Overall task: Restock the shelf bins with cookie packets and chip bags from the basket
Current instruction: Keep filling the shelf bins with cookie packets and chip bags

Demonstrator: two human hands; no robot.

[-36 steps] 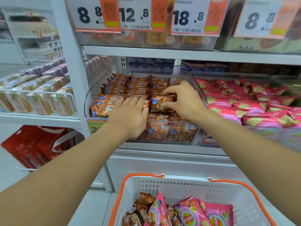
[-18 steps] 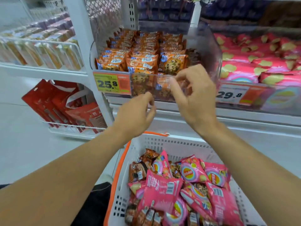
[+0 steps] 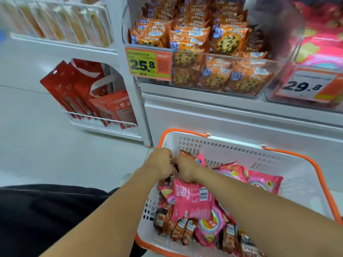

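The white perforated plastic basket with orange rim and handles [image 3: 289, 175] sits on the pale grey tiled floor [image 3: 55, 145], directly in front of the white shelving unit [image 3: 222, 115]. Inside the basket lie pink chip bags [image 3: 193, 201] mixed with brown and orange cookie packets [image 3: 183, 229]; they fill its left and near portions.

Both hands meet at the far left corner of the basket. The left hand [image 3: 159, 164] has its fingers curled down into the pile; the right hand [image 3: 185, 168] is curled beside it, touching it. Each appears to grasp a dark packet, but the hands hide the packets, so what they grip cannot be told for certain.

Above the basket, on the shelf, a clear plastic bin [image 3: 219, 75] holds orange cookie packets in rows and carries a green and orange price tag reading 25.8 [image 3: 148, 63]. To the right of that bin, a second clear bin [image 3: 304, 86] holds pink bags and bears a tag reading 29.8 [image 3: 306, 85]. Left of the basket, a white wire rack [image 3: 100, 120] holds red flat pouches [image 3: 78, 89]. A dark garment [image 3: 46, 216] covers the near left floor.
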